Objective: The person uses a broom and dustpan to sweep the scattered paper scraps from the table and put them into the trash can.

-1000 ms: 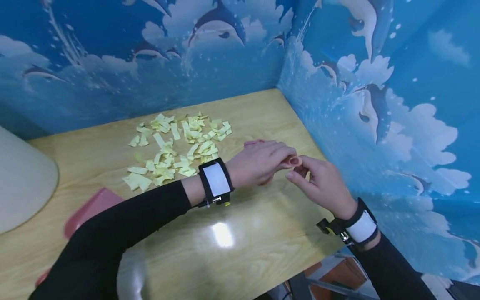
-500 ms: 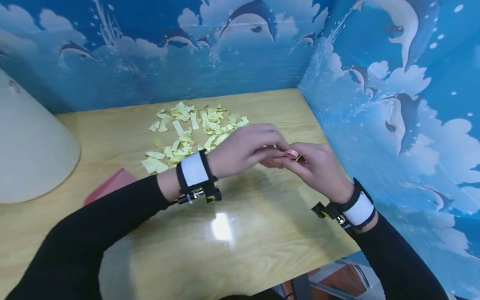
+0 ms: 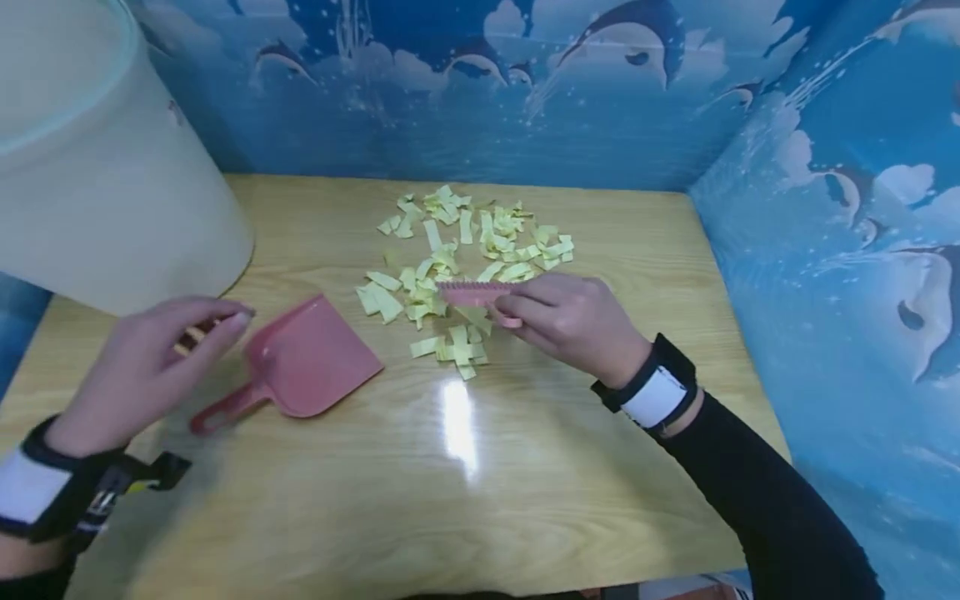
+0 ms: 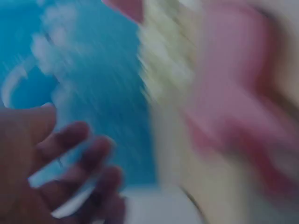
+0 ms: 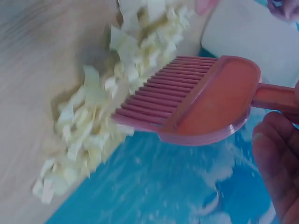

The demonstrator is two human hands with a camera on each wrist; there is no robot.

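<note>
A pink toothed brush (image 3: pixel 476 293) is held low over the near edge of a pile of yellow paper scraps (image 3: pixel 465 250); my right hand (image 3: pixel 517 310) grips its handle. In the right wrist view the brush (image 5: pixel 196 100) hangs just above the scraps (image 5: pixel 121 84), with my fingers (image 5: pixel 275 154) round its handle. A pink dustpan (image 3: pixel 315 358) lies flat on the wooden table (image 3: pixel 525 467), left of the pile, handle pointing near-left. My left hand (image 3: pixel 213 329) hovers beside the pan with loosely spread fingers, holding nothing. The left wrist view is badly blurred; it shows spread fingers (image 4: pixel 70 154).
A large white bucket (image 3: pixel 97 167) stands at the table's back-left corner, close to my left hand. Blue dolphin-print walls (image 3: pixel 825 208) close in the back and right sides. Bare tabletop lies in front of the pan and the pile.
My hands were joined at the table's right side. The left hand has swung far left to the dustpan; the right now holds the brush over the scraps. The view turned left.
</note>
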